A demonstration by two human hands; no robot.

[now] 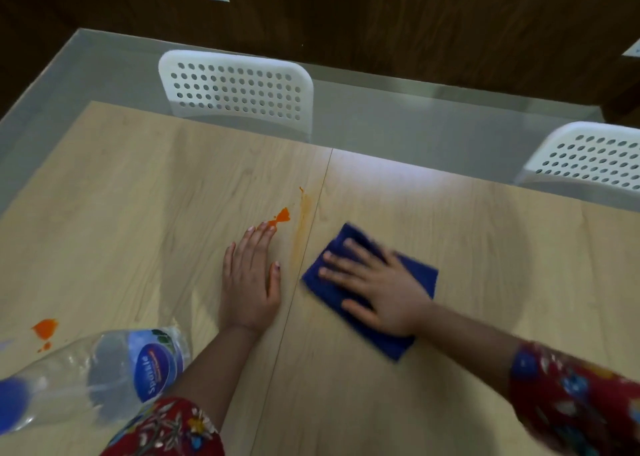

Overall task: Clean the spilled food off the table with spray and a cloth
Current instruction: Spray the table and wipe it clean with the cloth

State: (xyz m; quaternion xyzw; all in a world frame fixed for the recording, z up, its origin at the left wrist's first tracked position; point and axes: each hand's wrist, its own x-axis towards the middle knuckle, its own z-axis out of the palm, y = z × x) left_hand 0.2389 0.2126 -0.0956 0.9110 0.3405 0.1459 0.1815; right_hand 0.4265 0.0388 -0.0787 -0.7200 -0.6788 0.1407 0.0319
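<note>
Near left, closest in, the clear Sparkle bottle (104,369) with its blue cap, nobody holding it. Left hand (251,282) lies palm down on the bench (485,247), fingers (263,237) straight and holding nothing, tips right at the orange blob (282,216). That's the danger: a slight slide drags sauce onto skin and wood. Right hand (374,289), blurred, presses spread fingers flat on the blue cloth (391,343), pinching nothing, just right of the orange streak (300,234). A sideways sweep could smear that streak wider. The second orange splash (45,329), near left beside the bottle, looks easy to miss.
</note>
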